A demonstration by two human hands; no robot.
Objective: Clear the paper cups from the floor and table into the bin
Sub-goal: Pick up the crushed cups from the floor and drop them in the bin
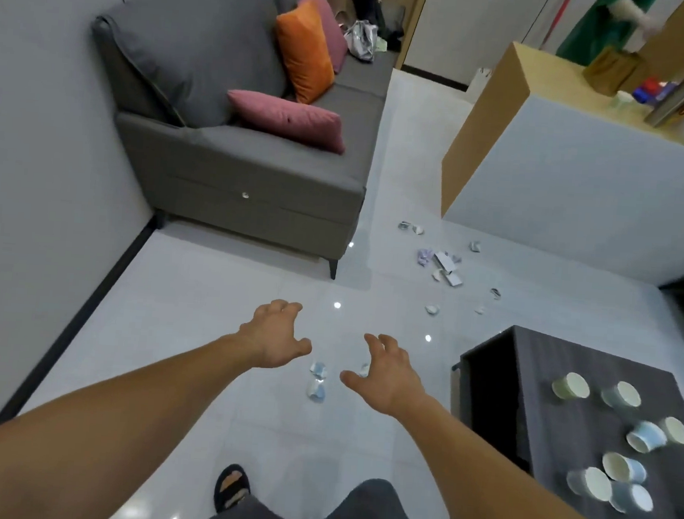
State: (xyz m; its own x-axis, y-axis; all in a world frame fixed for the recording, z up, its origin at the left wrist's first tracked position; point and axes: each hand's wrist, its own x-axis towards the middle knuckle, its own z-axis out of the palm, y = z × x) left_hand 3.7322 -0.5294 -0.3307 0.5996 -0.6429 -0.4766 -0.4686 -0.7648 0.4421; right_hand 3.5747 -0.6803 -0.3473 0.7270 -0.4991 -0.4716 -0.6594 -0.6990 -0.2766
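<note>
- Both arms stretched forward and down over the floor [238, 415]; left hand [275, 334] and right hand [384, 375] palm-down, fingers spread and curled, gripping nothing.
- Between the two hands, crushed paper cups [317, 382] lying on the tiles, touching neither hand.
- Bare tiles to the left up to the wall; grey sofa [237, 161] ahead; dark table [591, 401] corner just right of the right hand.
- More flattened cup pieces [442, 263] scattered farther ahead, near the white counter [583, 188].
- On the table, whole cups [618, 465], pale blue and green, mostly tipped on their sides.
</note>
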